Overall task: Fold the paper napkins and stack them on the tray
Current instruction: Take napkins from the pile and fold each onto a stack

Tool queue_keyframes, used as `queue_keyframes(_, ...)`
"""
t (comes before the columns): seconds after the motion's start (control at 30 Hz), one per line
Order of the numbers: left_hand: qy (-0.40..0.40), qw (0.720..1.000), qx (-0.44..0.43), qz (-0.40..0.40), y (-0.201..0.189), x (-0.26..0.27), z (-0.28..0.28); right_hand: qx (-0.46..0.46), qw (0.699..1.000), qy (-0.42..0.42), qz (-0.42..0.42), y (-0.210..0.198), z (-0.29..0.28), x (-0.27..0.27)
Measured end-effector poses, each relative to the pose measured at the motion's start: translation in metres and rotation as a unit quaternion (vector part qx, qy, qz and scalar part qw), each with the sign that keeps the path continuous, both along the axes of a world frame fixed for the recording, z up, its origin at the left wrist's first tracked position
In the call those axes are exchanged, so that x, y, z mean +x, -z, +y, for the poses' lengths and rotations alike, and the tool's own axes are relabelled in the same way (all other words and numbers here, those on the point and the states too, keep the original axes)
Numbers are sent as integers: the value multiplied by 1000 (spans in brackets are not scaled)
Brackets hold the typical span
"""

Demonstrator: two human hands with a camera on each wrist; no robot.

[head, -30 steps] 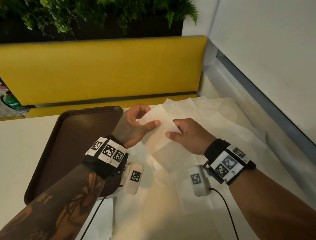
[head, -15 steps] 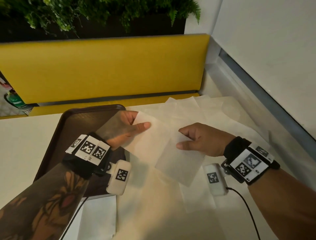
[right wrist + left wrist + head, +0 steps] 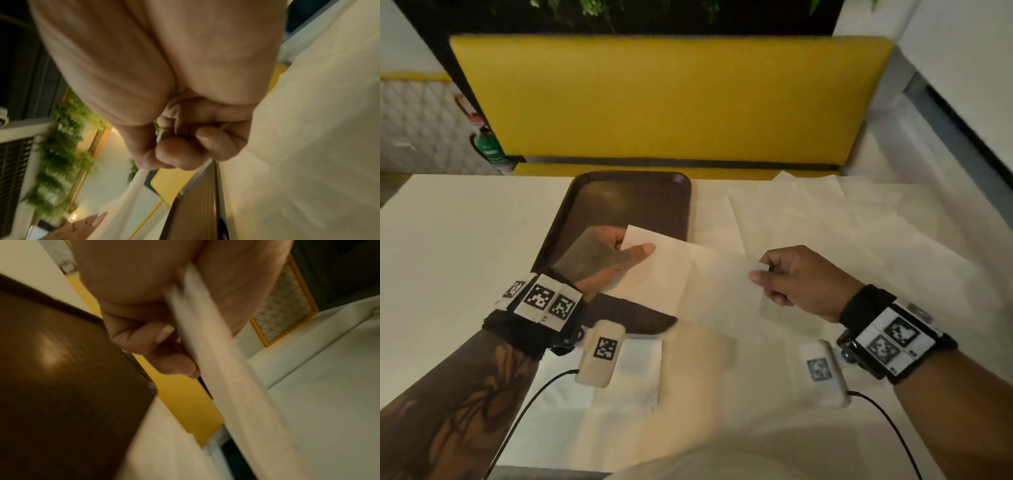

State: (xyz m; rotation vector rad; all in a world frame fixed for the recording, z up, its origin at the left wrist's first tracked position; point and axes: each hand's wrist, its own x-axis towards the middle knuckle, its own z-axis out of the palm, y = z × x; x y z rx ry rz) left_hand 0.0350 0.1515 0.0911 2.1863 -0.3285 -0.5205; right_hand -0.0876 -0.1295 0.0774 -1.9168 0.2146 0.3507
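Now spread wider than half a second ago: napkin [image 3: 688,277] stretched flat between both hands, left hand [image 3: 606,260] shifted over the brown tray [image 3: 619,202], right hand [image 3: 798,277] pulled further right. Pinched at each end, thumb against curled fingers [image 3: 164,335], held above the worktop [image 3: 465,246]. Loose napkins [image 3: 842,222] spread at right of the tray, a folded sheet [image 3: 633,373] lying near its front edge, yellow bench back [image 3: 671,102] behind.
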Motion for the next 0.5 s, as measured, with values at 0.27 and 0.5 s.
queue_keyframes(0.27, -74, 980, 182, 38, 58, -41, 122, -71, 979, -154, 113, 60, 115, 8)
queue_keyframes(0.5, -117, 968, 223, -3, 99, -57, 157, -137, 965, -159, 157, 97, 156, 16)
